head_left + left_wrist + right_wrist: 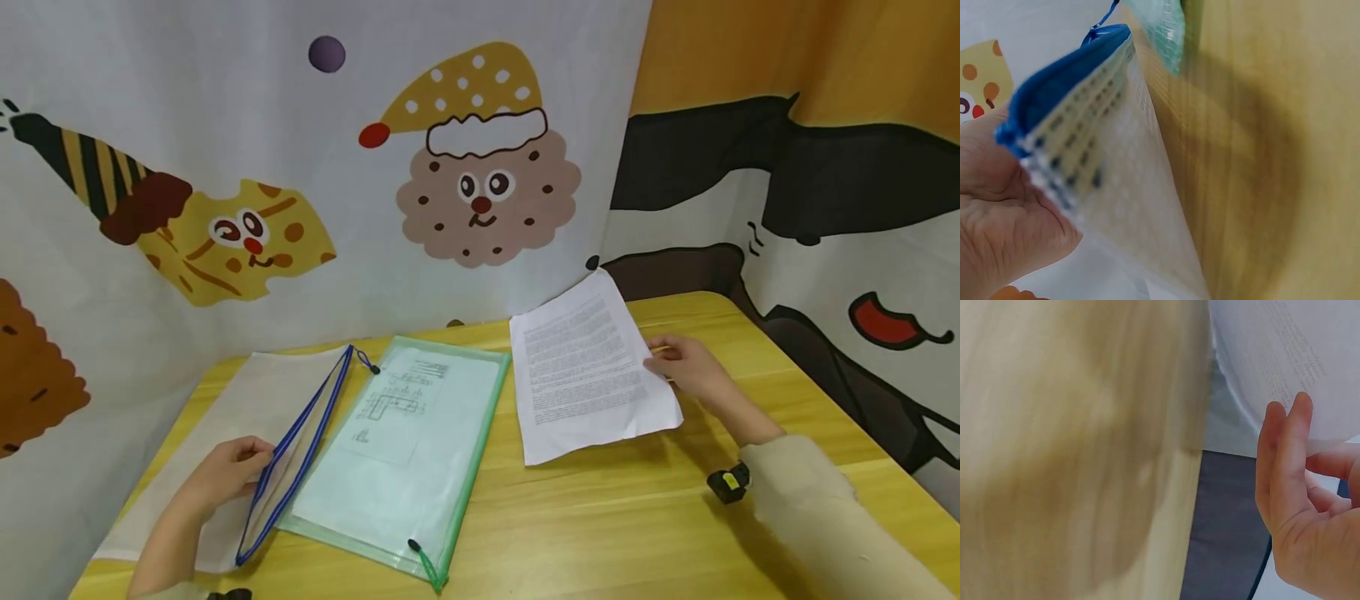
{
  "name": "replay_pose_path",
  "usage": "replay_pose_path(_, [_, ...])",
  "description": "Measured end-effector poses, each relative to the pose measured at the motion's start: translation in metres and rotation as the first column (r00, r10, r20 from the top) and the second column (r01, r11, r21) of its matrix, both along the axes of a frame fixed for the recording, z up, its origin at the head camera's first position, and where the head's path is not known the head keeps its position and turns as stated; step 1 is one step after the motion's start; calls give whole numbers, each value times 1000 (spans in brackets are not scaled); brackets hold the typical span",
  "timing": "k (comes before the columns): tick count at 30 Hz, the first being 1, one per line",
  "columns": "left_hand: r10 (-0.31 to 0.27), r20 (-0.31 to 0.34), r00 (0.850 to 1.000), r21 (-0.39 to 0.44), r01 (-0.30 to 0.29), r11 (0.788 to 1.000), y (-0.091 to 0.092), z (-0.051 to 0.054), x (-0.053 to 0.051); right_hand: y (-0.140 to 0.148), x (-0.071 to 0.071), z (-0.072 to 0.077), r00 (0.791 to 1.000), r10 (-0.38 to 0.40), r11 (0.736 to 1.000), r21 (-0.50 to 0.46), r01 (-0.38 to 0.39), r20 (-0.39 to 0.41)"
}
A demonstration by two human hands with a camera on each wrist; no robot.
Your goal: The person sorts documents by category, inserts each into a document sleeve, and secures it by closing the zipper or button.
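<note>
On the left of the head view, my left hand (225, 475) pinches the blue-zippered edge of a clear mesh zip pouch (202, 425). Its mouth gapes open along the blue zipper, as the left wrist view also shows in the blue zipper edge (1054, 81). To the right, my right hand (693, 367) pinches the right edge of a printed sheet of paper (585, 367), which is lifted and tilted over the table. In the right wrist view, fingers (1294, 456) lie against one face of the sheet. Whether it is one sheet or several cannot be told.
Between the hands lies a green zip pouch (405, 467) with papers inside, its left side next to the blue-zippered pouch. The yellow wooden table (570, 533) meets a cartoon-print curtain (360, 275) at the back.
</note>
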State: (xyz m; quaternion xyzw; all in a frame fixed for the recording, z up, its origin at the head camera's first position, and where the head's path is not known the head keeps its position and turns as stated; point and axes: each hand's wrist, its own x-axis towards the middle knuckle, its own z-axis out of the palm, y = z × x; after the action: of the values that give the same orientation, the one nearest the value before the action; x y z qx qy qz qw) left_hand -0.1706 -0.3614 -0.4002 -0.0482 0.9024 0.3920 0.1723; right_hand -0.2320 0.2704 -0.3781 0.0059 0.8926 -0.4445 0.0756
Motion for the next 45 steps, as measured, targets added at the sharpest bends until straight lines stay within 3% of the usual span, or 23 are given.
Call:
replay_pose_path(4, [-1, 2, 1000, -4, 1, 1000, 5, 5, -1, -1, 3, 7, 1000, 4, 998, -65, -4, -4])
replay_pose_path(12, [-25, -37, 999, 20, 25, 999, 11, 13, 0, -11, 8, 28, 999, -9, 996, -93, 5, -45])
replay_pose_path(20, [-16, -30, 999, 57, 18, 998, 18, 13, 1, -34, 13, 43, 998, -18, 987, -157, 10, -53])
replay_pose_path(31, [-17, -56, 998, 95, 22, 995, 36, 9, -1, -65, 12, 39, 996, 91, 956, -280, -93, -22])
replay_pose_path(40, [22, -52, 998, 104, -16, 994, 51, 5, -2, -96, 9, 29, 985, 171, 908, -391, -154, 8])
replay_pose_path(45, [13, -54, 998, 137, -6, 991, 57, 3, 0, -107, 7, 22, 979, 200, 890, -424, -168, 32])
